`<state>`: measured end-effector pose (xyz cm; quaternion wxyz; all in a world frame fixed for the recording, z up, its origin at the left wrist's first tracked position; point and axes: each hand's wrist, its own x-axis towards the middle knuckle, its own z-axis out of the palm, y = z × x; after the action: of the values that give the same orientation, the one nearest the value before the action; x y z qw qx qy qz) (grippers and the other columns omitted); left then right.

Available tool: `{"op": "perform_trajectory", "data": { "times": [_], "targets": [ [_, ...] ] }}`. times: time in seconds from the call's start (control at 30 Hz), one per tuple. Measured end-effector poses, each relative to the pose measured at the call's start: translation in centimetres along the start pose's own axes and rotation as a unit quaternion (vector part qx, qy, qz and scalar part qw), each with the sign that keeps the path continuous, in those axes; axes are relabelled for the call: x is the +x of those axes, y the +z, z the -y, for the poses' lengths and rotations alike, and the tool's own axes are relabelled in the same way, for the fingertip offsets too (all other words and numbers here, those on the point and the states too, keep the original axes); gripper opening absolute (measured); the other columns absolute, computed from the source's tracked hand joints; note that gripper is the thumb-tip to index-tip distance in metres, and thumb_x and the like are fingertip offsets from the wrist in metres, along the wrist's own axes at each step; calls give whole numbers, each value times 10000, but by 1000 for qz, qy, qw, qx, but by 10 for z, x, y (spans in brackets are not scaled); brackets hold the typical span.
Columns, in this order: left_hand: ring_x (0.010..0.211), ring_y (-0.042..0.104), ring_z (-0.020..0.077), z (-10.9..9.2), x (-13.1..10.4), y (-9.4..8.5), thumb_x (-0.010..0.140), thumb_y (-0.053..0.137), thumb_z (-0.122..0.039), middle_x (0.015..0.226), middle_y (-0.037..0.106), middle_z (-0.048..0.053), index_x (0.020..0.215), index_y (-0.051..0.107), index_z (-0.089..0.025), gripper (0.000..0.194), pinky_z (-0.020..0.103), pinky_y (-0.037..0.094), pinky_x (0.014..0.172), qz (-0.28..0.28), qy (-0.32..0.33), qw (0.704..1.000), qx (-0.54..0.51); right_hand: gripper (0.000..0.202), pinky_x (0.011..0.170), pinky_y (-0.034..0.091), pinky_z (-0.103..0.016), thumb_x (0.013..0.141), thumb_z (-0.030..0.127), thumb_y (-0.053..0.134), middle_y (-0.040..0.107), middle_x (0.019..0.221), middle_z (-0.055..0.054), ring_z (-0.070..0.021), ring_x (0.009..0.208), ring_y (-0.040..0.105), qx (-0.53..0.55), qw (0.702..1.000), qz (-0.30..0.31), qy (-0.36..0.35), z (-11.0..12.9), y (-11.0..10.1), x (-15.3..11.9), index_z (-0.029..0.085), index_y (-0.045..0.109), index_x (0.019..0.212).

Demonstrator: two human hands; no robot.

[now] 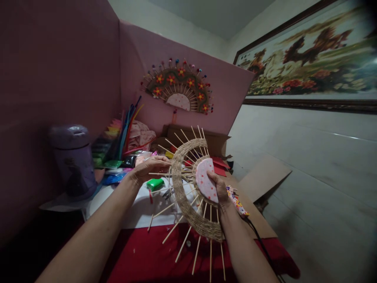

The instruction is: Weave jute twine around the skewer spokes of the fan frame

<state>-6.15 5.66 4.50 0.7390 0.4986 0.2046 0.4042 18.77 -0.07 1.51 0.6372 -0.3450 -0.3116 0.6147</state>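
A half-round fan of thin wooden sticks, bound with a woven twine band point(183, 196), is held up on its side over the table. My right hand point(219, 186) grips its pink dotted half-disc point(205, 179), thumb across the front and the other fingers hidden behind. At the fan's left edge, my left hand point(151, 169) has its fingers closed near the stick ends; what they hold, if anything, is partly hidden. Below that hand lies a bright green packet point(155, 184) on a white surface point(132, 210).
A finished fan with flowers point(181, 82) hangs on the pink board point(218, 82). A purple canister point(72, 161), pipe cleaners point(129, 125) and colourful packets stand left. A dotted glue gun point(237, 202) with a black cord lies right, on cardboard point(259, 224).
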Motion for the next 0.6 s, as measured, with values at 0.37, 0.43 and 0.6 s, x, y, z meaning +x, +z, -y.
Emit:
{"op": "perform_trajectory", "data": {
  "times": [0.37, 0.43, 0.6],
  "targets": [
    [491, 487, 57, 11, 3, 2, 645, 698, -216, 644, 586, 34, 772, 638, -93, 187, 158, 319, 414, 72, -35, 996, 42, 261, 670, 565, -345, 676, 203, 608, 704, 683, -56, -226, 727, 677, 59, 998, -6, -37, 2, -6, 13, 112, 626, 920],
    [487, 484, 60, 14, 4, 2, 653, 691, -239, 639, 578, 36, 766, 637, -92, 193, 158, 302, 398, 71, -32, 996, 39, 277, 671, 565, -349, 685, 215, 606, 706, 695, -58, -227, 727, 677, 55, 998, -5, -38, 1, -8, 14, 112, 624, 942],
    [459, 466, 65, 17, 6, 4, 636, 701, -225, 557, 528, 14, 663, 601, -98, 164, 166, 297, 389, 72, -45, 995, 47, 294, 665, 566, -361, 702, 239, 599, 709, 708, -63, -229, 718, 677, 40, 998, -13, -41, 1, -10, 16, 109, 622, 965]
  ]
}}
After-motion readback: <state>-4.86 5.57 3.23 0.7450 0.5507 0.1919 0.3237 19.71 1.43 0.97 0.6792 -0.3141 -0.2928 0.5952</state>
